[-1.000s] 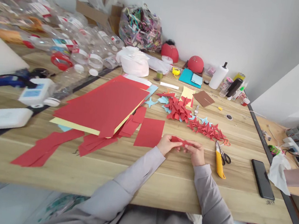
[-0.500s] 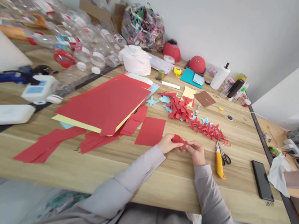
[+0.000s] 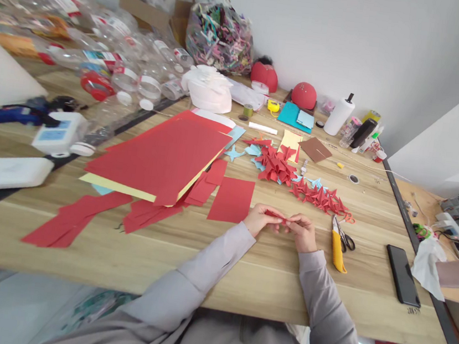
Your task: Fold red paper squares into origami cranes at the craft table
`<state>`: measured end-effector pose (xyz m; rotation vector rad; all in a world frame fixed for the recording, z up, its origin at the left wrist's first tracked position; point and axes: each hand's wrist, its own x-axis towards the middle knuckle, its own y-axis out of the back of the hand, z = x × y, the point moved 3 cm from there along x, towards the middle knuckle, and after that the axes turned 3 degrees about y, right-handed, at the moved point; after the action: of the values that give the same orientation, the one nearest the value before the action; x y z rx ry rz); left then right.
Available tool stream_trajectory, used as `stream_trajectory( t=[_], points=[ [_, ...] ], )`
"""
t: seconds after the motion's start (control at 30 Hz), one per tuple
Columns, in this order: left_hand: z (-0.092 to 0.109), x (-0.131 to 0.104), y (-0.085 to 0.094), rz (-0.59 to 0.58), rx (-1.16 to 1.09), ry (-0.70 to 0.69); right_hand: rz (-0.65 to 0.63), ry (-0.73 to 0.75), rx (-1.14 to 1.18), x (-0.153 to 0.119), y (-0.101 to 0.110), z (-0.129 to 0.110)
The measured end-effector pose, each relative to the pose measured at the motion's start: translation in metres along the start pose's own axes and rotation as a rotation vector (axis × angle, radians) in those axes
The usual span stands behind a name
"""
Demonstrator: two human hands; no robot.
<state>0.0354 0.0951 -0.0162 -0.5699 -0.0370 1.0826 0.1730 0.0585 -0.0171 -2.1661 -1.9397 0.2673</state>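
Note:
Between my two hands is a small folded piece of red paper (image 3: 276,216), mostly covered by the fingers. My left hand (image 3: 260,219) pinches its left end, and my right hand (image 3: 302,232) pinches its right end. Left of them a red paper square (image 3: 231,200) lies flat. Beyond the hands are a pile of red paper stars (image 3: 276,165) and a row of more red stars (image 3: 319,197). Close to my right hand lie a yellow-handled utility knife (image 3: 337,245) and black-handled scissors (image 3: 347,242).
A stack of red sheets (image 3: 160,152) covers the left middle, with red strips (image 3: 77,219) in front. Plastic bottles (image 3: 115,77) crowd the far left. A phone (image 3: 403,276) lies at right. A white bottle (image 3: 339,116) stands at the back.
The red paper in my hands shows less of its face and now appears as a narrow strip. Both hands stay in nearly the same place, still pinching it.

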Motion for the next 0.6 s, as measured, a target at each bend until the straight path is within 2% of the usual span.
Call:
stream_trajectory(
  t=[0.23, 0.47, 0.6],
  points=[
    [0.0018, -0.0025, -0.0022, 0.01, 0.043, 0.033, 0.017, -0.003, -0.067, -0.0002, 0.0025, 0.0032],
    [0.0068, -0.0057, -0.0049, 0.04, 0.074, -0.028, -0.071, -0.004, -0.036, -0.0012, -0.0011, 0.0014],
    [0.005, -0.0045, -0.0046, 0.028, 0.066, -0.02, -0.074, -0.008, -0.059, -0.001, -0.002, 0.0013]
  ],
)
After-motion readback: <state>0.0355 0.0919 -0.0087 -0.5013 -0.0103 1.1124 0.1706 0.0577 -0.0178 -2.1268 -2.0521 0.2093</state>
